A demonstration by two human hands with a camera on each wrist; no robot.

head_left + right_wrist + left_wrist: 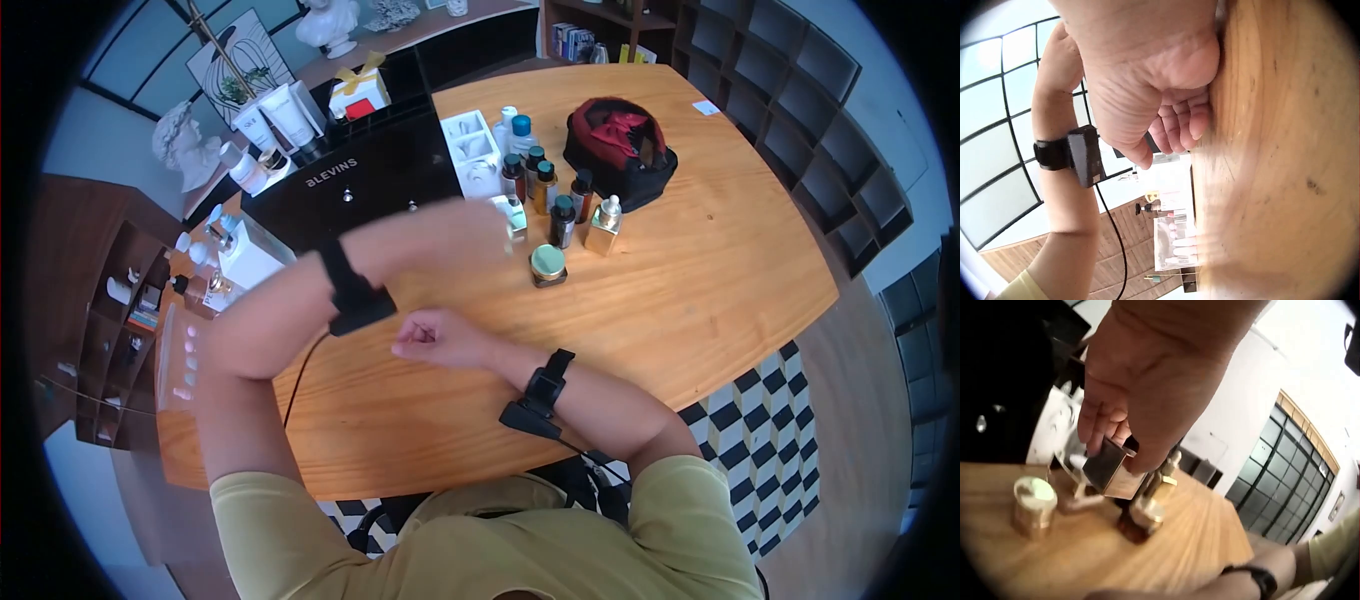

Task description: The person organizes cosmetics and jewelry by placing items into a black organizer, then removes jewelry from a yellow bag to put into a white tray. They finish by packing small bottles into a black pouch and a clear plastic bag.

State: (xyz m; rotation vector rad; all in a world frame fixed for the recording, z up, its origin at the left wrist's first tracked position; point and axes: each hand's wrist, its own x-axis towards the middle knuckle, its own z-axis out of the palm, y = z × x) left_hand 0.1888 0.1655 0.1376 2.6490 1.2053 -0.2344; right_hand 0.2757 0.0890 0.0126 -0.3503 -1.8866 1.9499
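My left hand [465,235], blurred in the head view, reaches across in front of the black box. In the left wrist view its thumb and fingers pinch a small square-sided container [1105,470] with a dark flat face and a coppery side; I cannot tell its exact kind. Below it on the table stand a jar with a pale green lid [1036,503] and an amber bottle [1138,526]. My right hand [445,338] rests on the table near the middle, its fingers loosely curled around nothing.
A black box [350,185] marked BLEVINS stands at the back left, cosmetics on top. Beside it are a white divided organizer [470,140], several dark bottles [563,222], a gold dropper bottle [604,228] and a black-and-red bag [620,155]. A clear tray [178,365] lies at the left edge.
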